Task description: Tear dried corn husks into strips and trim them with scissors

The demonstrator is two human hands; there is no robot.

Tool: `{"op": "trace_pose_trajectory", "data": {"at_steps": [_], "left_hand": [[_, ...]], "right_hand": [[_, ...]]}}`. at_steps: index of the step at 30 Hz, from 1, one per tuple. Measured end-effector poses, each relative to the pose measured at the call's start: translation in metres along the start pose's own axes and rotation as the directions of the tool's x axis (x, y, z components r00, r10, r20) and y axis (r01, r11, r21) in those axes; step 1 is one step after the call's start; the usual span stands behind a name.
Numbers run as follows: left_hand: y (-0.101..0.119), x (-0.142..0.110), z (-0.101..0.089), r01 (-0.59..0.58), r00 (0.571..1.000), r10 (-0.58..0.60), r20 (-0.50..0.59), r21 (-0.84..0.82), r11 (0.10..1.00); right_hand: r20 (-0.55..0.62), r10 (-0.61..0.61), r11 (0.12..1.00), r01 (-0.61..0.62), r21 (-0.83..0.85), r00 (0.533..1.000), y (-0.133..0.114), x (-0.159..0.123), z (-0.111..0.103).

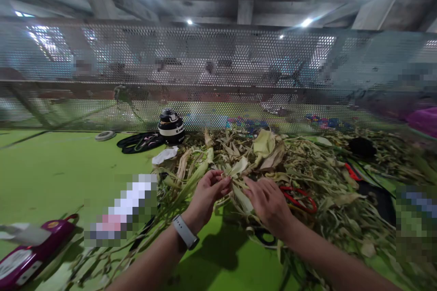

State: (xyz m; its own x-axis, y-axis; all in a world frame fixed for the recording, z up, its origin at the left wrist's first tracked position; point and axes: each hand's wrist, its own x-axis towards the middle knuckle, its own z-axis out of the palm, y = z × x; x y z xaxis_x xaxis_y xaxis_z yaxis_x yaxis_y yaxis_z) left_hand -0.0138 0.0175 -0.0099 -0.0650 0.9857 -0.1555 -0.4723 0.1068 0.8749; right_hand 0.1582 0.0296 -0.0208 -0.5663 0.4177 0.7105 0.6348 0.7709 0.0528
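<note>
Both of my hands are close together over a pile of dried corn husks (317,177). My left hand (209,193), with a watch strap on its wrist, pinches a pale corn husk (239,166) between thumb and fingertips. My right hand (268,202) has its fingers bent and drawn together at the other side of the husk; its exact grip is partly hidden. A long green-yellow husk (191,179) lies beside my left hand. Just right of my right hand, a red-handled tool (302,200) sits among the husks. Black handle loops (266,238) show below that hand.
A black jar (171,127) stands near a perforated metal screen (218,68) at the back. Left of it lie a black flat item (139,142) and a roll of tape (105,135). A white crumpled tissue (165,155) is nearer. A magenta device (44,241) lies front left.
</note>
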Motion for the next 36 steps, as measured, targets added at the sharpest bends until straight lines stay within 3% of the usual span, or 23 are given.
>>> {"op": "trace_pose_trajectory", "data": {"at_steps": [3,8,15,23,28,32,34,36], "left_hand": [[0.000,0.001,0.000,-0.005,1.000,0.005,-0.002,0.011,1.000],[0.000,0.000,0.001,0.012,1.000,-0.012,0.009,0.044,0.999],[-0.004,-0.002,0.003,-0.030,0.987,0.019,0.160,0.066,0.997],[-0.007,0.000,0.002,0.018,0.991,-0.024,0.135,0.041,0.999],[-0.004,-0.001,0.003,0.026,0.987,-0.038,0.154,0.078,0.997],[-0.001,-0.005,0.005,-0.018,0.970,-0.023,0.242,0.168,0.986],[0.001,-0.008,0.006,-0.017,0.967,-0.026,0.254,0.164,0.986],[0.001,-0.011,0.007,-0.008,0.967,-0.030,0.255,0.147,0.989]], "right_hand": [[0.114,-0.094,0.987,0.107,-0.116,0.989,-0.003,0.001,-0.006],[0.209,-0.053,0.987,0.082,-0.135,0.977,-0.012,0.005,-0.013],[0.112,-0.183,0.975,0.195,-0.106,0.977,-0.011,0.003,-0.009],[0.110,0.027,0.999,-0.031,0.037,0.994,-0.008,0.000,-0.001],[0.196,0.189,0.940,-0.235,0.246,0.962,-0.008,0.006,-0.009],[0.072,0.280,0.923,-0.289,0.253,0.957,-0.003,0.012,-0.016],[0.063,0.342,0.896,-0.345,0.279,0.938,-0.001,0.014,-0.016],[0.168,0.434,0.800,-0.465,0.380,0.885,0.000,0.014,-0.014]]}}
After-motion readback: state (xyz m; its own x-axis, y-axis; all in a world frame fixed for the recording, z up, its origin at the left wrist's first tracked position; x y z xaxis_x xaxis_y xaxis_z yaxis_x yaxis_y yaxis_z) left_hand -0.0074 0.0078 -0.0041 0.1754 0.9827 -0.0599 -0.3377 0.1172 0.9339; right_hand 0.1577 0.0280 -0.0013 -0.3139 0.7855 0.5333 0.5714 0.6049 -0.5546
